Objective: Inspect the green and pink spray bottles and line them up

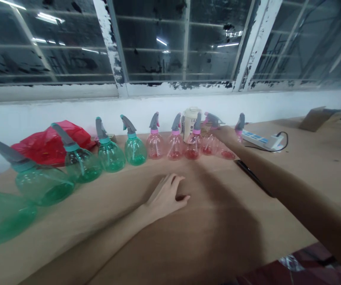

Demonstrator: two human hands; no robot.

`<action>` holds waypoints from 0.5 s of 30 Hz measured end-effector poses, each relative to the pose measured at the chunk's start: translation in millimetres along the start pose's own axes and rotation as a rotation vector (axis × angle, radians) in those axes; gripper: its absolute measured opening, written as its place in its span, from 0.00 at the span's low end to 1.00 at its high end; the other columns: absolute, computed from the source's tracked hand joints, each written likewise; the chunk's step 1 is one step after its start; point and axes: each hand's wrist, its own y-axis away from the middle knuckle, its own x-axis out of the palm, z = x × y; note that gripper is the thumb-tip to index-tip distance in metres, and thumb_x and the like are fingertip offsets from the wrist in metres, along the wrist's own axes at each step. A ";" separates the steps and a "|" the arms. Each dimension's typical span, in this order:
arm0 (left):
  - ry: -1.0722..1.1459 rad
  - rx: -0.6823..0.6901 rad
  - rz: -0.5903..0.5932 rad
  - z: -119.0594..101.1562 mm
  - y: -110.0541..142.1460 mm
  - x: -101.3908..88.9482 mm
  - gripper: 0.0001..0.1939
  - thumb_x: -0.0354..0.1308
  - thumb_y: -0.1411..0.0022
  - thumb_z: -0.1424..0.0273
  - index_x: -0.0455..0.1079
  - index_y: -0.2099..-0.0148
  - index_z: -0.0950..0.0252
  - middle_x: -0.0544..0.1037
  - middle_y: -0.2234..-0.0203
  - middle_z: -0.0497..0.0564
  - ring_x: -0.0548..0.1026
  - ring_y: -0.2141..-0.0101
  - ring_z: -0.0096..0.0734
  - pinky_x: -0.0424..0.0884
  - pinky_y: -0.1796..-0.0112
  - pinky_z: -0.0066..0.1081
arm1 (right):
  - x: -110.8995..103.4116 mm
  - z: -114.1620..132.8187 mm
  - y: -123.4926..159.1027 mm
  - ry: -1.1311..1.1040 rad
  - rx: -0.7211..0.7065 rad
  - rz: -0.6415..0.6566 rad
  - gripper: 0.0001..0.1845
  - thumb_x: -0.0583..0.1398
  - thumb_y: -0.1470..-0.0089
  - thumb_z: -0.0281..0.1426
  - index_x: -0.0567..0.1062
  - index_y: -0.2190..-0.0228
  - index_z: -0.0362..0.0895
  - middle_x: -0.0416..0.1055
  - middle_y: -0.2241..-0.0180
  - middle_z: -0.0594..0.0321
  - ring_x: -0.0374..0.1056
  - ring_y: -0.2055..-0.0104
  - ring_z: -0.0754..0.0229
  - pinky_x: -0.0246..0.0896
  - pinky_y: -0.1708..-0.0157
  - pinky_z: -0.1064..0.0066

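Observation:
My left hand (pixel 168 194) is held low over the brown tabletop, fingers slightly bent and apart, with nothing in it. My right hand (pixel 223 133) reaches to the back of the table and appears closed around the neck of a pink spray bottle (pixel 208 147); its fingers are blurred and partly hidden. That bottle's grey trigger head (pixel 214 119) points to the right. Other pink spray bottles, including one at the row's left end (pixel 155 144), stand close beside it. Several green spray bottles (pixel 135 149) continue the row leftward, and the nearest green bottle (pixel 4 217) is cut off by the frame.
Behind the green bottles lies a red plastic bag (pixel 54 142). A cream canister (pixel 189 118) stands behind the pink ones. On the right are a white power strip (pixel 261 140) with a black cable and a cardboard piece (pixel 319 118). A dark flat object (pixel 255 176) lies beneath my right forearm.

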 end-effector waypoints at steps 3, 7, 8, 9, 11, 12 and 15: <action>0.000 0.005 0.003 0.5 -0.1 0.3 0.23 0.56 0.44 0.63 0.59 0.48 0.66 0.67 0.54 0.56 0.67 0.53 0.43 0.64 0.51 0.42 | -5.5 2.6 3.0 0.016 0.010 -0.025 0.23 0.56 0.54 0.46 0.78 0.63 0.43 0.76 0.67 0.52 0.71 0.65 0.50 0.61 0.69 0.65; 0.001 0.013 -0.021 1.7 0.0 2.0 0.23 0.56 0.45 0.64 0.59 0.48 0.66 0.67 0.54 0.56 0.68 0.53 0.43 0.65 0.52 0.43 | -24.7 8.7 7.6 0.061 0.020 -0.079 0.28 0.55 0.54 0.49 0.78 0.64 0.40 0.75 0.68 0.47 0.71 0.64 0.47 0.60 0.69 0.62; 0.008 0.014 -0.033 1.9 0.0 2.5 0.23 0.57 0.45 0.65 0.59 0.49 0.65 0.67 0.54 0.56 0.68 0.53 0.43 0.65 0.52 0.43 | -31.3 9.7 9.2 0.074 0.021 -0.090 0.29 0.54 0.54 0.50 0.78 0.66 0.39 0.75 0.68 0.45 0.70 0.65 0.47 0.59 0.69 0.62; 0.019 0.014 -0.044 2.1 0.1 2.8 0.22 0.57 0.45 0.65 0.59 0.49 0.65 0.68 0.54 0.56 0.68 0.53 0.43 0.65 0.52 0.44 | -38.3 10.0 11.6 0.088 0.019 -0.100 0.29 0.55 0.55 0.51 0.78 0.67 0.39 0.75 0.69 0.45 0.70 0.65 0.46 0.59 0.69 0.61; 0.043 0.013 -0.060 2.0 0.1 2.5 0.21 0.57 0.45 0.66 0.60 0.49 0.65 0.68 0.55 0.56 0.68 0.53 0.44 0.65 0.52 0.44 | -52.7 8.6 20.8 0.112 0.006 -0.117 0.29 0.55 0.56 0.52 0.78 0.70 0.39 0.75 0.71 0.46 0.70 0.67 0.47 0.58 0.71 0.62; 0.054 0.011 -0.065 1.6 0.1 1.8 0.20 0.56 0.45 0.66 0.60 0.50 0.65 0.68 0.55 0.56 0.69 0.54 0.44 0.65 0.52 0.44 | -59.5 6.8 28.4 0.119 -0.006 -0.124 0.29 0.56 0.57 0.53 0.78 0.71 0.40 0.75 0.72 0.47 0.70 0.69 0.48 0.58 0.72 0.63; 0.085 -0.007 -0.084 0.2 -0.2 -2.0 0.16 0.53 0.41 0.65 0.61 0.51 0.65 0.70 0.56 0.56 0.70 0.54 0.43 0.65 0.52 0.44 | -74.5 -0.7 63.6 0.123 -0.052 -0.150 0.28 0.55 0.56 0.54 0.77 0.72 0.43 0.73 0.77 0.53 0.68 0.74 0.52 0.54 0.76 0.67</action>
